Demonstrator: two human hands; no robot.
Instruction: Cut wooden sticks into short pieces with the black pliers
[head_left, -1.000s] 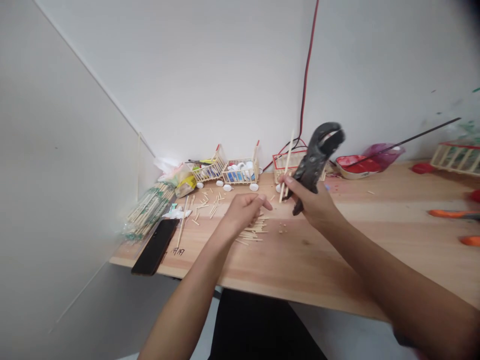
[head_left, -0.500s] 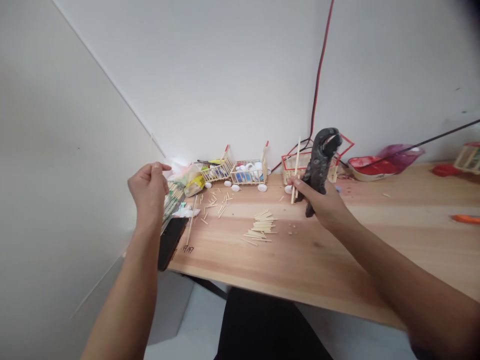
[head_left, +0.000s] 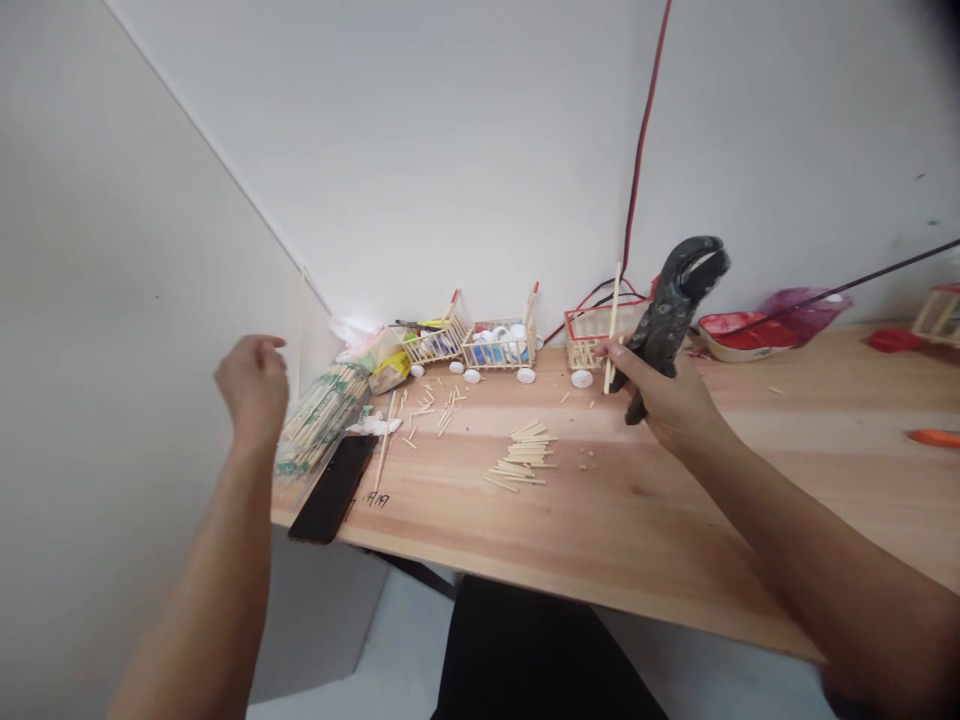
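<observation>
Black cutters (head_left: 667,320) and a pale stick (head_left: 614,312) sat together in the right hand (head_left: 679,392), fingers closed round both, so a slackened grip could drop the stick. Near the bagged sticks (head_left: 324,415), the left hand (head_left: 251,388) was half-curled, palm hidden; whether it held anything, I couldn't tell.

View: single camera, worn on the person's head, above and behind both hands | Facing: forward and down, past bare left hand (head_left: 253,388) and bare right hand (head_left: 667,392), towards plain whitish wall (head_left: 450,150) beyond them | Nearness: bare forearms (head_left: 772,520) nearest, light-brown wooden table (head_left: 675,510) below the hands farther
</observation>
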